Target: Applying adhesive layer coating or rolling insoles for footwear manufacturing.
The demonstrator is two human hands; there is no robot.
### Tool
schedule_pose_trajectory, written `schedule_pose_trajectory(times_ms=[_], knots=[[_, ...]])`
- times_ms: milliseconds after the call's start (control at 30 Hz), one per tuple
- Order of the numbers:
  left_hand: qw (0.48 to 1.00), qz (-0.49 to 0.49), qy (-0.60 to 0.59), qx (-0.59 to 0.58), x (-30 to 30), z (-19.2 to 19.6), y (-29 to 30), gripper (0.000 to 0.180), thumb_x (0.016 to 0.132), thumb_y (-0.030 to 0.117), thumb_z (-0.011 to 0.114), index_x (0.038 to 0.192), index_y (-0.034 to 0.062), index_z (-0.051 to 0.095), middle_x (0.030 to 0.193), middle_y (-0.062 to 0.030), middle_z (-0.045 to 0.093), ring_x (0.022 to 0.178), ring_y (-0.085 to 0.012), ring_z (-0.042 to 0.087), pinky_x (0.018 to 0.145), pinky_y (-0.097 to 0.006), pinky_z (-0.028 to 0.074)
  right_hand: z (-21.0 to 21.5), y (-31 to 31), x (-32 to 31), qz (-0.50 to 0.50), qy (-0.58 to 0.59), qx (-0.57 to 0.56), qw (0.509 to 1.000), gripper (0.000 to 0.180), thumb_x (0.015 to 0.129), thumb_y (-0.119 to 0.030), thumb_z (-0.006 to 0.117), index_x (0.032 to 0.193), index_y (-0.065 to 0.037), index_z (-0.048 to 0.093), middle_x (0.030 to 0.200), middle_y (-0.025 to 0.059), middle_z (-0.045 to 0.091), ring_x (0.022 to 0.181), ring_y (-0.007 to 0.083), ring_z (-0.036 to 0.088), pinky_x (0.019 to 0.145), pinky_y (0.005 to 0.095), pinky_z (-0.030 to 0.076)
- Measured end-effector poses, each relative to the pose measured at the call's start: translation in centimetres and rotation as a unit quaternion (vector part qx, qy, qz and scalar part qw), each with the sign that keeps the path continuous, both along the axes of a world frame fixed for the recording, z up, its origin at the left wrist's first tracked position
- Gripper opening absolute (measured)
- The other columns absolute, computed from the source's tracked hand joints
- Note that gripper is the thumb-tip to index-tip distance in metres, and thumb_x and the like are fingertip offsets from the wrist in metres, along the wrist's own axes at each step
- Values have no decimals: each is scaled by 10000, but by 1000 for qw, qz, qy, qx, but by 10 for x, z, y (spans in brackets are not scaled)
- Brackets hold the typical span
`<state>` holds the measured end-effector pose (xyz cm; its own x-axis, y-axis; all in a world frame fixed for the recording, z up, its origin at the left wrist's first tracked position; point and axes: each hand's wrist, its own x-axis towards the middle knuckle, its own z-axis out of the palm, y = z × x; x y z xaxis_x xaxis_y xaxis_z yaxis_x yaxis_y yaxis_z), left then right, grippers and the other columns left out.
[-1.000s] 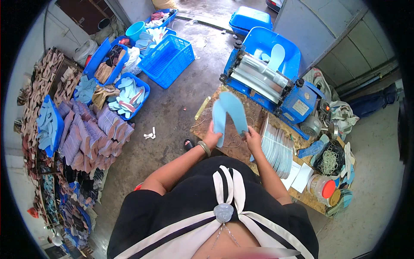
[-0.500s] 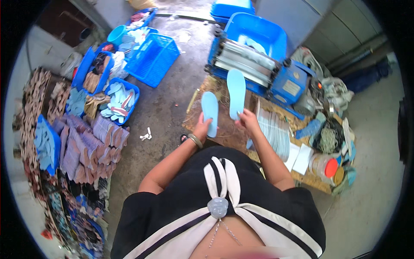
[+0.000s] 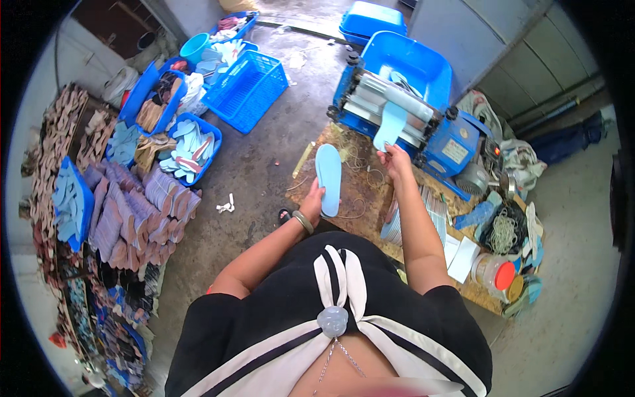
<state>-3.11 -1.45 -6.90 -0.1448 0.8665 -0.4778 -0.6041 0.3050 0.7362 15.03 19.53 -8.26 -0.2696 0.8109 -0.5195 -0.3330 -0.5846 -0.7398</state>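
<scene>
A light-blue insole [image 3: 329, 173] is in my left hand [image 3: 312, 201], gripped along its left side near the heel. My right hand [image 3: 397, 162] pinches the near end of a second light-blue insole [image 3: 391, 123]. The far end of that insole lies against the silver rollers of a blue roller machine [image 3: 456, 149]; whether it is between them I cannot tell. Beside my right forearm, a row of stacked pale insoles [image 3: 423, 213] stands on the wooden worktable [image 3: 367, 206]. Behind the rollers, a blue tub [image 3: 436, 69] holds some blue insoles.
Left on the floor are an upright blue crate [image 3: 246, 99], a blue basin of insole pieces [image 3: 192, 149] and tall stacks of insoles [image 3: 142, 215]. A red-lidded jar [image 3: 493, 270] and a coil of string [image 3: 504, 221] sit at the table's right. A yellowish strip [image 3: 303, 159] lies at its left edge.
My right hand has moved forward and right, bringing its insole up to the rollers. My left hand keeps its insole at nearly the same place, and the whole view has shifted slightly.
</scene>
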Motion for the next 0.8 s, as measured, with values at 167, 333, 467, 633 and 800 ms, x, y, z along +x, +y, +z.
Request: schedule_pose_trajectory(times_ms=[167, 333, 467, 633, 800], knots=[[999, 0, 31, 39, 0, -12, -2, 539, 837, 36, 378, 1351, 113, 234, 1158, -111, 494, 935, -232, 562, 818, -367, 451, -9, 18, -2, -41, 67, 9, 997, 282, 850, -28, 467, 1126, 28, 457, 912, 136, 591, 734, 198, 618, 544, 233, 498], [997, 24, 53, 44, -5, -5, -6, 588, 834, -15, 421, 1372, 125, 229, 1201, -79, 480, 1045, -170, 497, 879, -318, 403, -9, -32, -16, 51, 9, 25, 998, 296, 863, -101, 492, 1139, 1, 458, 970, 136, 600, 772, 219, 623, 582, 261, 508], [997, 42, 35, 52, -9, -5, -8, 602, 837, -24, 424, 1380, 140, 221, 1223, -76, 470, 1056, -172, 491, 892, -316, 396, -1, -110, -25, 256, -24, -58, 965, 275, 859, -184, 530, 1107, -65, 514, 976, 107, 621, 768, 176, 622, 601, 257, 501], [995, 30, 79, 44, -3, -3, -4, 576, 854, -17, 400, 1379, 139, 222, 1237, -81, 458, 1055, -174, 498, 875, -328, 417, -8, -152, -24, 399, -41, -25, 916, 271, 870, -183, 506, 1101, -42, 525, 908, 78, 622, 733, 154, 628, 641, 269, 511], [987, 98, 129, 8, -7, -17, 0, 580, 868, -1, 372, 1384, 187, 187, 1217, -111, 465, 907, -210, 573, 725, -323, 481, -8, -134, -21, 246, -135, 176, 944, 226, 888, -160, 454, 1047, -11, 515, 816, 62, 614, 603, 142, 618, 517, 264, 479]])
